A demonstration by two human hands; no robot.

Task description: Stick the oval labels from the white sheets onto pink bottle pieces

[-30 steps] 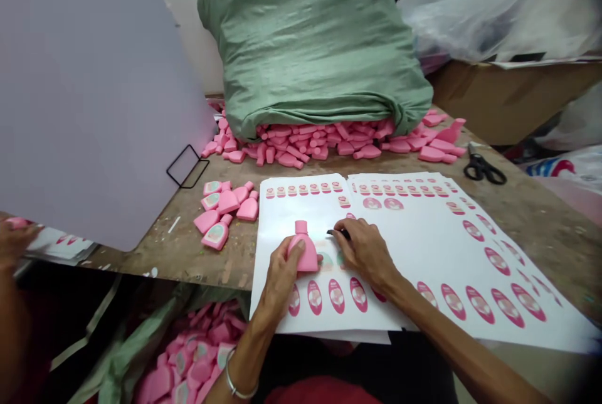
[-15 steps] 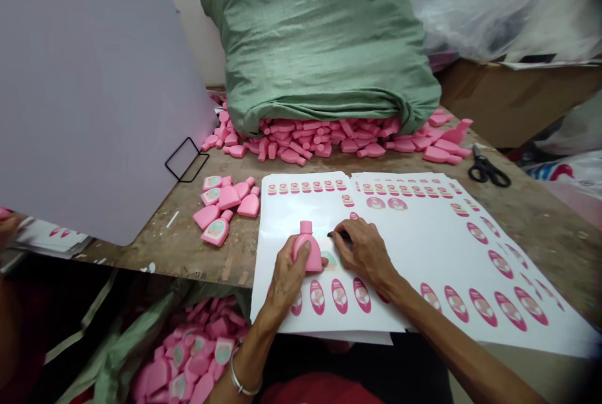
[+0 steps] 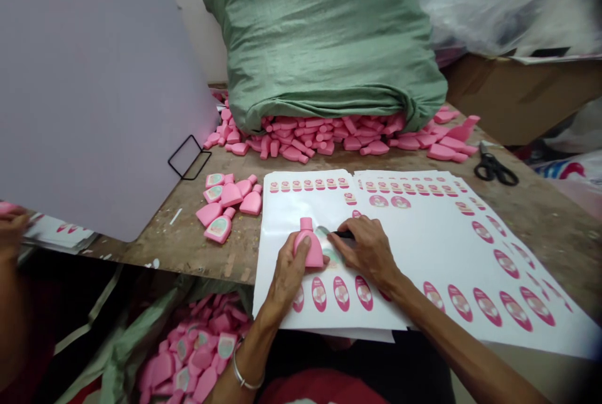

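My left hand (image 3: 288,272) is closed around a small pink bottle (image 3: 308,247), upright with its cap end away from me. No label shows on the bottle's facing side. To its right, my right hand (image 3: 369,250) pinches a slim black-handled knife (image 3: 345,234) that points left toward the bottle. At the knife's tip is a small pale green-white label (image 3: 322,232), close beside the bottle's shoulder but seemingly apart from it. Both hands are over a white sticker sheet (image 3: 282,228) with pink oval labels. A green label (image 3: 332,258) on the sheet is partly hidden by my left fingers.
Several pink bottles (image 3: 230,194), some labelled, lie left of the sheets. More spill from under a green sack (image 3: 324,46) at the back. Black scissors (image 3: 495,169) lie right. Below the table edge, an open bag holds labelled bottles (image 3: 202,354). Another person's hand (image 3: 12,228) shows far left.
The knife's tip now shows a pale label on it, closer to the bottle; before, the tip was over the sheet with no label visible on it. My left hand keeps its hold.
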